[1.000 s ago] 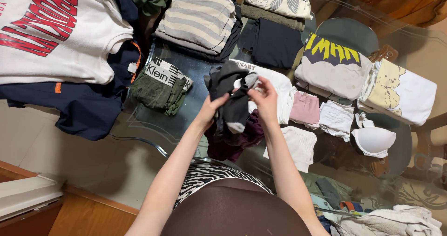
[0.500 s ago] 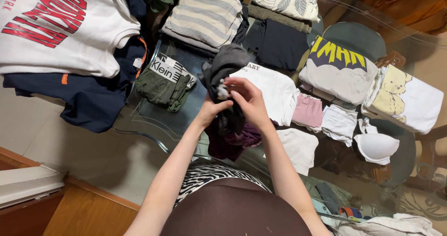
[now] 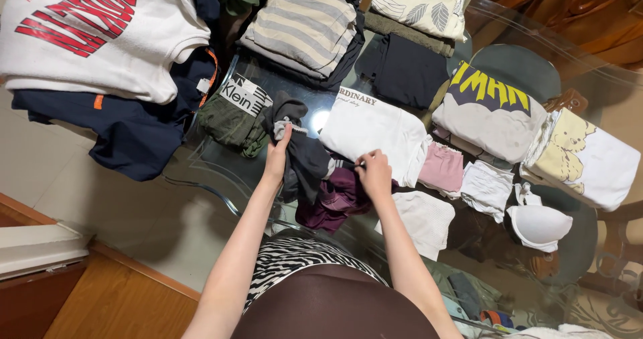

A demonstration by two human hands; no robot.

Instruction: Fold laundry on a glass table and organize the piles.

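On the glass table (image 3: pixel 201 178), the folded olive-green underwear (image 3: pixel 231 115) lies left. Just beside it, the left hand (image 3: pixel 276 155) pinches the dark grey garment (image 3: pixel 305 158) at its top. The right hand (image 3: pixel 374 173) grips the garment's other edge, above a purple cloth (image 3: pixel 338 202).

Dark sock (image 3: pixel 305 158): soft matt knit cloth. Table (image 3: pixel 221 172): glossy smooth glass.

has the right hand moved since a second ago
Yes. The right hand has dropped from level with the white folded shirt toward the person, down to the purple garment, while the left hand holds the dark garment.
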